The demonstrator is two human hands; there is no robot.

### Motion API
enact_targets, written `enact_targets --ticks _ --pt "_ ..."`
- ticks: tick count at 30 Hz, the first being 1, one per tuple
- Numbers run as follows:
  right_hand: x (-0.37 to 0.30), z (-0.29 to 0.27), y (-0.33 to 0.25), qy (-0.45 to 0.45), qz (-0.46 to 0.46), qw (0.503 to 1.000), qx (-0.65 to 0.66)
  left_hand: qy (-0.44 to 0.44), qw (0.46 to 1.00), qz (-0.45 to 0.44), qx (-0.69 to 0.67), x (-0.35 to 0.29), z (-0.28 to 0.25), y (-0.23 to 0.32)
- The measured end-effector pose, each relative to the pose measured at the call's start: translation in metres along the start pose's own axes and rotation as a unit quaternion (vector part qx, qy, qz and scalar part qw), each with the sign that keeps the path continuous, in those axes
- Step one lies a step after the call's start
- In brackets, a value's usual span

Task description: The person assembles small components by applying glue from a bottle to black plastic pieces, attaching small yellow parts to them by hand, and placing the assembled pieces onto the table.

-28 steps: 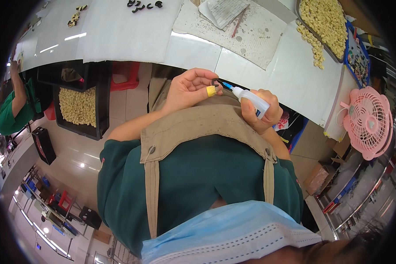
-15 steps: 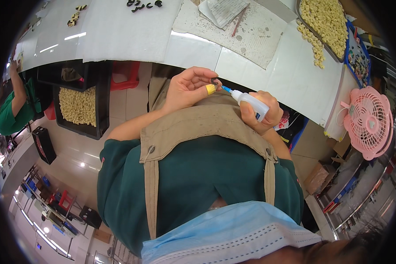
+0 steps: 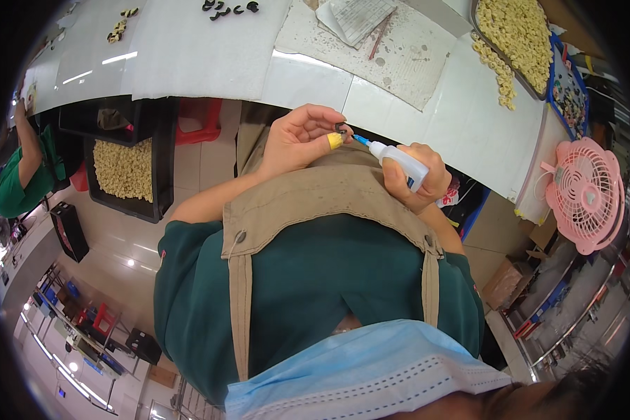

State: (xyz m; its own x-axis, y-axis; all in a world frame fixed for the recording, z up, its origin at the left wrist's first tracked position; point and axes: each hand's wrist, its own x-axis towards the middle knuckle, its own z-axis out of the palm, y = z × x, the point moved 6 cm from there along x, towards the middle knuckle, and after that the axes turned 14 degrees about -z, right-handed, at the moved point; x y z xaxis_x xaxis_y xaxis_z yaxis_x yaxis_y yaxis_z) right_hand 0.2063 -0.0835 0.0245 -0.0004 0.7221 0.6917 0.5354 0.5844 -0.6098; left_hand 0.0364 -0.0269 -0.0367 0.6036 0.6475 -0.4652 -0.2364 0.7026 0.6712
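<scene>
Bottle [image 3: 407, 164], white table [image 3: 472, 136], pink fan [image 3: 586, 197], tiled floor [image 3: 122, 241]

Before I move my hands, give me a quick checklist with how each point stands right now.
1. Small dark piece held: ok, at the fingertips of the left hand.
2. White bottle held: ok, in the right hand.
3. Blue tip aimed toward the piece: ok.
4. Tip touching the piece: cannot tell, too small to judge.
5. Yellow wrap on the left thumb: ok.
6. Pale pieces all inside the tray: not ok, some lie loose on the table.
</scene>
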Motion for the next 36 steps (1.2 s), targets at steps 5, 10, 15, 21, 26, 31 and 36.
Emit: enact_targets --ticks 5,10,15,21,26,31,36 --pt "0.006 -0.008 0.012 0.072 0.048 0.996 0.033 -0.014 1.0 0.021 -0.006 0.001 -0.001 0.0" --pt "0.038 -0.001 0.079 0.088 0.199 0.973 0.077 -0.008 0.999 0.004 -0.035 0.003 -0.002 -0.001" --pt "0.056 0.008 0.112 -0.016 0.219 0.971 -0.099 0.014 1.0 -0.011 -0.012 0.001 -0.003 0.002" --pt "0.051 -0.061 0.135 0.055 0.136 0.964 -0.222 0.038 0.999 0.004 -0.03 -0.002 -0.008 0.005" --pt "0.024 -0.169 0.178 0.082 0.193 0.908 -0.364 0.02 0.999 -0.007 -0.031 0.003 -0.004 0.003" --pt "0.016 -0.146 0.181 -0.008 0.248 0.926 -0.284 0.01 1.0 0.005 -0.027 0.007 0.001 0.001" --pt "0.026 -0.109 0.149 0.001 0.199 0.95 -0.242 0.024 1.0 0.006 -0.012 0.006 0.0 -0.001"
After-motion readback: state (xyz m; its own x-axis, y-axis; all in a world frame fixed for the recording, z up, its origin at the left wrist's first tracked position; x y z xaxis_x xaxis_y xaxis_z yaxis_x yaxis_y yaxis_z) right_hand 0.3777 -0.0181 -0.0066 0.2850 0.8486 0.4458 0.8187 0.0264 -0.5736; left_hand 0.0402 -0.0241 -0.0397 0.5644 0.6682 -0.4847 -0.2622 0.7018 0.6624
